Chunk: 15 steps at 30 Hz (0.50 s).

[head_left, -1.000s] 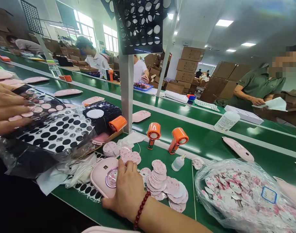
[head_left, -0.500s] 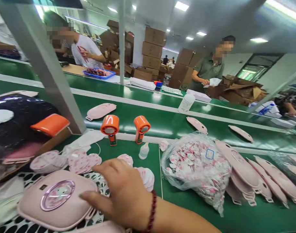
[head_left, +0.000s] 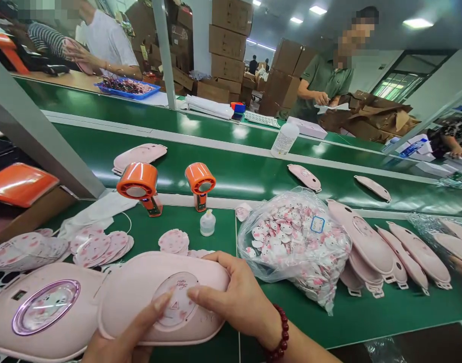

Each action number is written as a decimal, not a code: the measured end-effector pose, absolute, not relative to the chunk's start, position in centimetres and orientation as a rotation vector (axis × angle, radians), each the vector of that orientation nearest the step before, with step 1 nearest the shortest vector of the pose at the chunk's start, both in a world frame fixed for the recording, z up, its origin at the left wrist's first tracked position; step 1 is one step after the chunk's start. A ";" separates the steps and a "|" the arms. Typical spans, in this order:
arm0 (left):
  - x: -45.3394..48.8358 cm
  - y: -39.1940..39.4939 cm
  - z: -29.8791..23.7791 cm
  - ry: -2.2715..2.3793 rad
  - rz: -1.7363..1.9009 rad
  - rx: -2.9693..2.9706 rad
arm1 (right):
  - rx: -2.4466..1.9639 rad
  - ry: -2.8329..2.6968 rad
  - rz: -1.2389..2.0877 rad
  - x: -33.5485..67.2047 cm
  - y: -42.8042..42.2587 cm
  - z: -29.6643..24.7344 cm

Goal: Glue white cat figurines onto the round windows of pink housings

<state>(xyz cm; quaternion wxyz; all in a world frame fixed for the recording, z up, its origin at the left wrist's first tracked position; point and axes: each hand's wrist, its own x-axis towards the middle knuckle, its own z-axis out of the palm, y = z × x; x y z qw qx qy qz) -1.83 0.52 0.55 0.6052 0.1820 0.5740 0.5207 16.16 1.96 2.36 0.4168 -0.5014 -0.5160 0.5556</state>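
Note:
A pale pink oval plastic shell [head_left: 125,295] is held between both hands over the near edge of the bench. My left hand [head_left: 127,335] grips it from below, thumb lying on its front. My right hand [head_left: 240,295], with a dark red bead bracelet, is wrapped round the right end. Both thumbs touch a round printed disc [head_left: 180,285] set in the shell's face. To the left lies another pink shell [head_left: 64,282], with a shiny purple oval ring [head_left: 45,307] around a printed picture. The fingers behind the held shell are partly hidden.
Round printed stickers [head_left: 98,247] lie in piles behind the shells. Two orange handheld fans [head_left: 137,181] and a small dropper bottle [head_left: 207,223] stand beyond. Right of my hands are a clear bag [head_left: 295,242] of printed discs and stacked pink shells [head_left: 367,242]. Co-workers stand across the green conveyor [head_left: 231,174].
My right hand was open above the bench with its fingers spread; now it grips a pink shell. My left hand has come into view, also holding that shell. The camera view has shifted right and down.

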 end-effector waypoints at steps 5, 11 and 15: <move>-0.5 1.6 2.1 1.365 1.239 0.374 | -1.265 -1.199 1.470 16.4 2.9 2.2; -0.6 2.6 2.8 1.364 1.234 0.341 | -1.369 -1.259 1.420 16.1 3.7 2.7; -0.9 3.0 2.6 1.358 1.256 0.315 | -1.375 -1.350 1.347 16.0 4.0 2.9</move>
